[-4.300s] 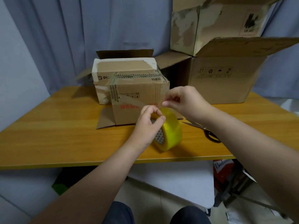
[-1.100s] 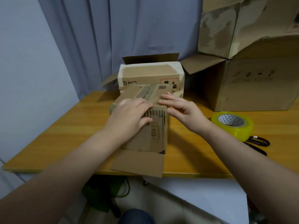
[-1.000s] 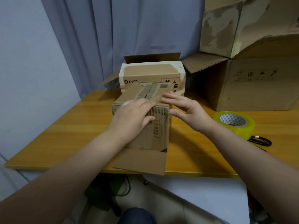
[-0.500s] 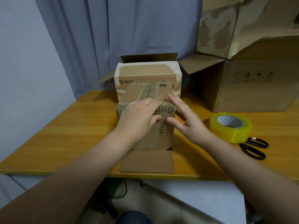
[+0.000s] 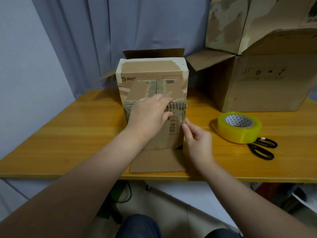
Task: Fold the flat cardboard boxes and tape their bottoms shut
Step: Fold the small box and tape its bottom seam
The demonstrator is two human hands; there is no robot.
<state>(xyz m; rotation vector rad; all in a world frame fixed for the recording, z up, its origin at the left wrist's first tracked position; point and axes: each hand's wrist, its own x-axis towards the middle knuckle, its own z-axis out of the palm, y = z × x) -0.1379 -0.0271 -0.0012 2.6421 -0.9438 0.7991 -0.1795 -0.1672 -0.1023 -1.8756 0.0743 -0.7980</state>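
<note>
- The left hand [image 5: 151, 117] presses, fingers uncurled, on the small box's [image 5: 173, 138] top front edge.
- The right hand [image 5: 197, 140] pinches its right edge.
- A tape roll [image 5: 240, 129] and scissors [image 5: 262, 149] lie on the table [image 5: 68, 134].

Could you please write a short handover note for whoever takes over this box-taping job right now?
Left hand: flat, pressing tape over the small box's top front edge.
Right hand: fingertips at the box's right front corner; grip unclear.
Tape roll and scissors: on the table, right of the box.
Done: flaps folded, tape across the seam.
Left: rub the tape ends down.
</note>
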